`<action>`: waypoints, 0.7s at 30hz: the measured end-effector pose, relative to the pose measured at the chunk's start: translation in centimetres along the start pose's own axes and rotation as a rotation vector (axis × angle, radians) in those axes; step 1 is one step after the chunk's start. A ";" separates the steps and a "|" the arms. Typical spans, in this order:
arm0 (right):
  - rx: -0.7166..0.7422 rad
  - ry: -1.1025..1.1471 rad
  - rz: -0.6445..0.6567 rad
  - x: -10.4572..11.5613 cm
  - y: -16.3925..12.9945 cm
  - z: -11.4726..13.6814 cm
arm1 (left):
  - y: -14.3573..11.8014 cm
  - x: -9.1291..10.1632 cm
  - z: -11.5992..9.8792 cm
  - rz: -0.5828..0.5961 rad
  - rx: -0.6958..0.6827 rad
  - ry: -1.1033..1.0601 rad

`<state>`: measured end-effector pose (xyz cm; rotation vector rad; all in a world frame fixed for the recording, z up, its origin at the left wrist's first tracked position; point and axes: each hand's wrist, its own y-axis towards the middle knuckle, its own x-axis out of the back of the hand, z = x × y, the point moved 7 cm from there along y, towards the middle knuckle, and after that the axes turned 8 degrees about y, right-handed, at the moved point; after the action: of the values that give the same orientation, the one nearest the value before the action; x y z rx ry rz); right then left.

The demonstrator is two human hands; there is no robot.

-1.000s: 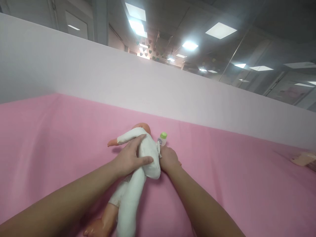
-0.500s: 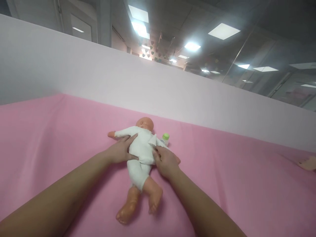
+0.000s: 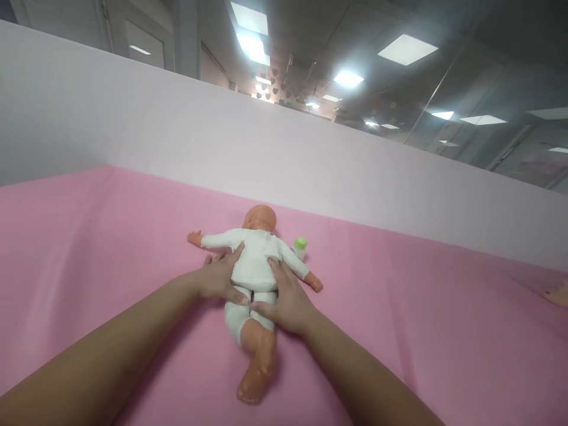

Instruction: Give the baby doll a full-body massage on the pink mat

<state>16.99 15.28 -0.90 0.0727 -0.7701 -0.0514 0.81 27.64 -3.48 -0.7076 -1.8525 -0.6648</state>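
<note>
So the tan plastic baby doll in white cloth clothes (image 3: 255, 266) lies lengthwise between both hands, head by the far edge of the pink sheet-covered surface (image 3: 399, 331), foot toward the near edge. Neither hand's nearer: left hand (image 3: 218, 278) and right hand (image 3: 290, 302) are both spread wide along its sides, touching it, thumbs nearly meeting at the hips. Can't tell how firmly they're holding. Looks face-down, face hidden, only one foot visible. The small green-capped bottle (image 3: 300, 245) is partly behind its sleeve; something tan (image 3: 558, 294) gets cut off at far right.
</note>
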 end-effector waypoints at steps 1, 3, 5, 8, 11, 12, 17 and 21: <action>0.002 0.016 0.003 0.2 0.0 -0.1 | 0.1 -0.3 0.3 0.055 0.008 0.015; 0.013 0.049 0.029 0.5 0.1 -0.3 | 0.2 -0.5 0.7 0.153 0.031 0.015; 0.033 0.082 0.075 0.9 0.1 -0.4 | 0.2 0.0 0.8 0.178 0.028 0.008; 0.073 0.112 0.137 1.4 0.1 -0.4 | 0.1 0.7 0.5 0.181 0.024 -0.004; 0.095 0.111 0.133 1.8 0.0 -0.3 | -0.3 1.2 0.2 0.158 0.026 -0.013; 0.100 0.100 0.114 1.9 0.0 -0.3 | -0.4 1.5 0.2 0.143 0.030 -0.022; 0.104 0.040 -0.027 2.2 -0.2 0.0 | -1.0 3.4 -0.4 0.087 0.064 -0.061; 0.128 0.045 -0.150 2.7 -0.2 0.0 | -1.4 5.7 -1.6 -0.023 0.107 0.089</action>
<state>18.91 14.91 0.93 0.2525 -0.7217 -0.1426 -1.07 26.52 2.17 -0.5787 -1.8023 -0.5973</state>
